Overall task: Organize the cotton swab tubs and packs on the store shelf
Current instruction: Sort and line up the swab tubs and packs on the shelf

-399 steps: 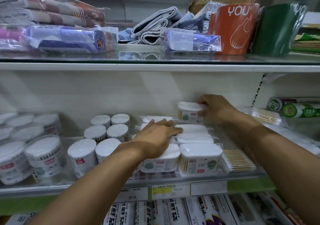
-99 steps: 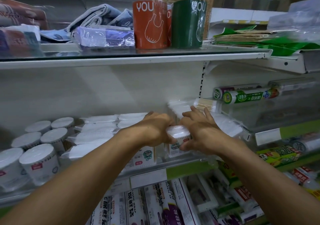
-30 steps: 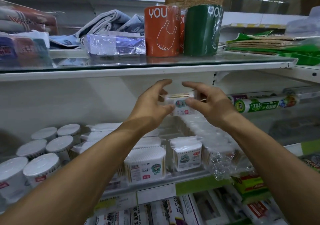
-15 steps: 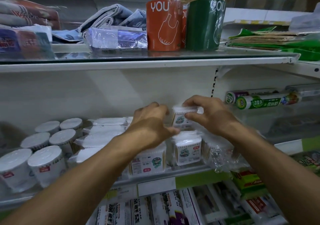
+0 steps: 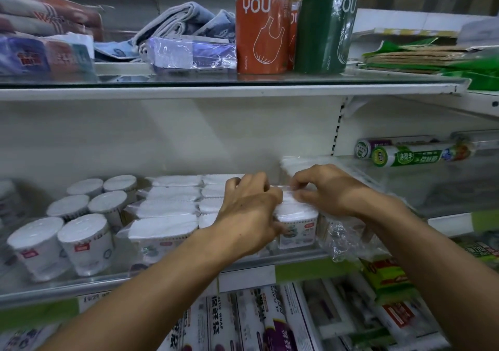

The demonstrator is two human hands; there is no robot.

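On the middle shelf (image 5: 172, 279) round white cotton swab tubs (image 5: 83, 238) stand at the left, and rows of rectangular swab packs (image 5: 172, 207) fill the centre. My left hand (image 5: 249, 211) and my right hand (image 5: 328, 188) both have curled fingers on one small swab pack (image 5: 287, 202), which sits in the row behind the front pack (image 5: 297, 230). My left hand hides most of that row. Loose clear wrapped packs (image 5: 343, 240) lie under my right wrist.
The upper glass shelf (image 5: 243, 88) carries an orange roll (image 5: 260, 30), a green roll (image 5: 322, 30), folded towels and wrapped tissue packs. Cling-wrap rolls (image 5: 415, 156) lie on the right-hand shelf. Boxes of plastic wrap (image 5: 243, 323) fill the shelf below.
Both hands have come down from chest height, carrying the small pack into the row behind the front pack. The pack now sits low among the others instead of in the air.
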